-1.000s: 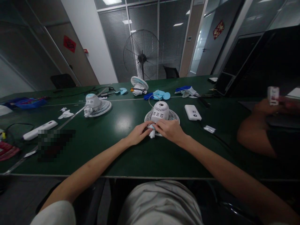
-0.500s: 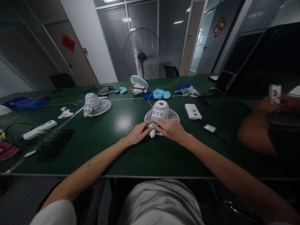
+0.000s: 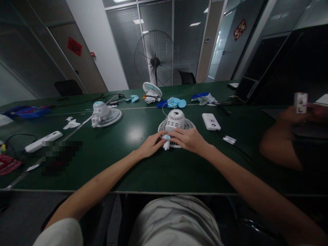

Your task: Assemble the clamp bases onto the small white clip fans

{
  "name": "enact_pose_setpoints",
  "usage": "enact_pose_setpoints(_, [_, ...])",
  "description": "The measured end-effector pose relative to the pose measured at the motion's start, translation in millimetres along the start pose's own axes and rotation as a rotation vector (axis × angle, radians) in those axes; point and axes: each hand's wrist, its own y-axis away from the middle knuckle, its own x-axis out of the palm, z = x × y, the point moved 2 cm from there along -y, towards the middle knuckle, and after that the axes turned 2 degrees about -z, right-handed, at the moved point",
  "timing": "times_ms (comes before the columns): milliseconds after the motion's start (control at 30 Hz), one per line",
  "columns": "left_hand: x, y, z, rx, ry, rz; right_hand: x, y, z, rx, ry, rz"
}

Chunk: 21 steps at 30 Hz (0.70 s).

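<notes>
A small white fan [image 3: 176, 118] lies face down on the green table, its rounded vented motor housing uppermost and its grille beneath. From the near side of the housing a white neck piece [image 3: 166, 145] with a light blue part [image 3: 167, 137] points toward me. My left hand [image 3: 151, 145] is closed on the left side of this neck, thumb and fingers pinching it. On the other side, my right hand [image 3: 190, 139] has its fingers closed at the neck, just below the housing; its fingertips are partly hidden.
A second white fan [image 3: 101, 111] lies to the left, and another small fan [image 3: 152, 92] stands farther back. Light blue discs [image 3: 176, 102] and gloves [image 3: 203, 97] lie behind. A white power bank [image 3: 211, 122] sits right. A co-worker's arm [image 3: 282, 143] is at far right.
My right hand has shifted slightly, its fingers now lying straighter beside the neck, and more of the light blue part shows. My left hand and the fan look nearly the same.
</notes>
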Motion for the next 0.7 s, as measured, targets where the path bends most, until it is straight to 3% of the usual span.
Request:
enact_pose_setpoints(267, [-0.2,-0.4,0.3,0.005,-0.02,0.013,2.7,-8.6,14.3,0.14,0.047,-0.032])
enact_pose_setpoints(500, [0.0,-0.7,0.8,0.007,0.004,0.007,-2.2,2.0,-1.8,-0.05,0.023,0.001])
enact_pose_setpoints(700, [0.2,-0.6,1.5,0.001,-0.029,0.015,3.5,-9.2,9.8,0.096,0.077,0.006])
